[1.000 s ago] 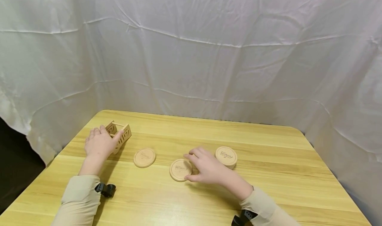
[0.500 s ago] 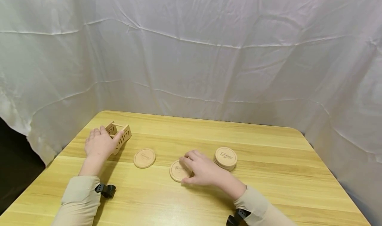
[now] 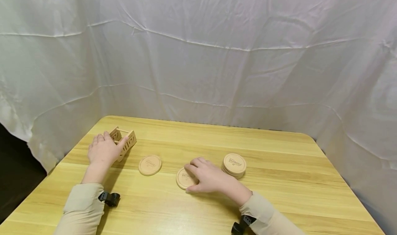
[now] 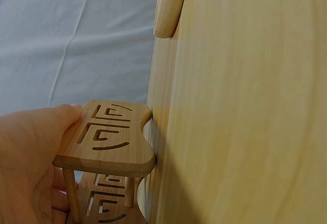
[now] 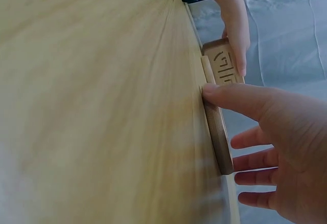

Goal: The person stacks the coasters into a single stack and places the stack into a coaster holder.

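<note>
Leftward by a little, the right hand [image 3: 207, 177] has slid further over the middle coaster [image 3: 183, 180], which lies well in from the edges of the table [image 3: 279, 155]; I see its thumb and fingers apart, spread about the disc's rim. On the stack [image 3: 234, 164] nearer the right edge I can read "BAMBOO", with a smaller line too fine for me; the left coaster [image 3: 150, 165] carries similar, fainter print. I find the left hand [image 3: 103, 150] unmoved, clamped on the slotted wooden holder [image 3: 127, 146] near the left edge.
</note>
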The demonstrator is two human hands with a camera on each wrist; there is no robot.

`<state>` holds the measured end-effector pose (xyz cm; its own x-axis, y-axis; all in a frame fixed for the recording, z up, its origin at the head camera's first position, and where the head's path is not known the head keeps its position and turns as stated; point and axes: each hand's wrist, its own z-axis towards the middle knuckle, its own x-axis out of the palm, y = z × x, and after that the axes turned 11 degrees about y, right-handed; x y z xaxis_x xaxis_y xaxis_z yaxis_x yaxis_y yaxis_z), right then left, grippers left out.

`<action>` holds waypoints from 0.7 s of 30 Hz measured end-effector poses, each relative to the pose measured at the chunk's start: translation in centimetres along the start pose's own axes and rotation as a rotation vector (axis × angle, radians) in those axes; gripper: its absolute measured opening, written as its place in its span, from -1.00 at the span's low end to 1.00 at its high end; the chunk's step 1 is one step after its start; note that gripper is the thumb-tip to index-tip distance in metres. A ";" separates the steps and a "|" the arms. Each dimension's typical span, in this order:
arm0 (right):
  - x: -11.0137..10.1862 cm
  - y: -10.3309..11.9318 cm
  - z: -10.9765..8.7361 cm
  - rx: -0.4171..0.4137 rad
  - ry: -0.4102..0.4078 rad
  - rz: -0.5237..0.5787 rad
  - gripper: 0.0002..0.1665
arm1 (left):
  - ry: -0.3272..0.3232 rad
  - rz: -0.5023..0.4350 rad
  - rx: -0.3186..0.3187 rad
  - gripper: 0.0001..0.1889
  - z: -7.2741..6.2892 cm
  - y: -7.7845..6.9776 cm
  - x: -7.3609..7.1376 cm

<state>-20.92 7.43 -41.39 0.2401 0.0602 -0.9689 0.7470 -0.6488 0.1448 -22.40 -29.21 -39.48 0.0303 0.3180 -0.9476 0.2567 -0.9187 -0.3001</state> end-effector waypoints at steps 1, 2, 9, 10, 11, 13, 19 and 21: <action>0.0 0.0 0.0 0.003 0.005 -0.001 -0.07 | 0.001 0.000 -0.001 0.14 0.0 0.0 0.0; 0.0 0.1 0.1 0.004 0.009 -0.004 -0.06 | 0.003 0.000 -0.002 0.14 0.0 0.0 0.0; -0.3 0.3 0.1 0.008 0.025 -0.014 -0.07 | 0.010 -0.004 -0.008 0.14 0.1 0.1 0.1; -0.4 0.3 0.1 0.008 0.026 -0.014 -0.07 | 0.011 -0.005 -0.009 0.14 0.1 0.1 0.1; -0.4 0.3 0.1 0.008 0.028 -0.014 -0.07 | 0.012 -0.005 -0.010 0.14 0.1 0.1 0.1; -0.4 0.4 0.1 0.009 0.029 -0.015 -0.07 | 0.015 -0.006 -0.011 0.14 0.1 0.0 0.1; -0.4 0.4 0.2 0.011 0.030 -0.018 -0.07 | 0.016 -0.005 -0.010 0.15 0.1 0.0 0.0; -0.4 0.3 0.2 0.011 0.032 -0.012 -0.06 | 0.017 -0.005 -0.010 0.15 0.1 0.0 0.0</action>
<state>-20.91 7.01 -41.00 0.2505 0.0920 -0.9637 0.7430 -0.6565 0.1305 -22.52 -29.27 -39.54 0.0454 0.3264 -0.9441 0.2669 -0.9147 -0.3034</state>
